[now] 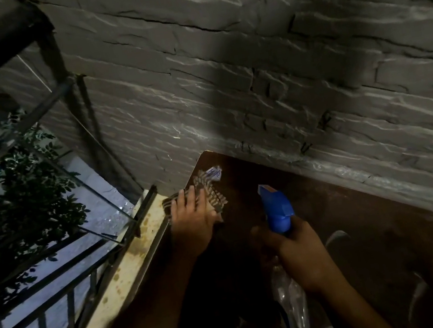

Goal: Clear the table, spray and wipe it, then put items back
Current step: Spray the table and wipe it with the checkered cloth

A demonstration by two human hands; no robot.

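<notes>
- The left hand (192, 213) lies flat on a striped cloth (208, 191), fingers spread narrowly and pressing down rather than pinching; the palm and fingers cover the near half of the cloth.
- The cloth sits at the far left corner of the dark brown table (349, 227), just beside the table's left edge and near the grey stone wall (249, 58). Its free part fans out ahead and to the right of the fingertips, toward the wall.
- The right hand (301, 252) is curled tightly around the neck of a spray bottle (275, 208), holding it upright over the table; the blue head points away from the person, toward the far corner. Whether a finger is on the trigger cannot be told.
- The bottle's clear body hangs below the fist, dim and hard to read.
- The left hand is the nearer one to the corner, so the wipe falls to it; the unwiped surface seems to stretch right and toward the person, so the next stroke probably drags the cloth back that way.
- The left forearm reaches forward across the table's left side, the right forearm beside it, well apart from the cloth.
- To the left, beyond the edge, a pale ledge (129, 264) and metal railing (60, 298) drop away; a cloth pushed too far left could slip off.
</notes>
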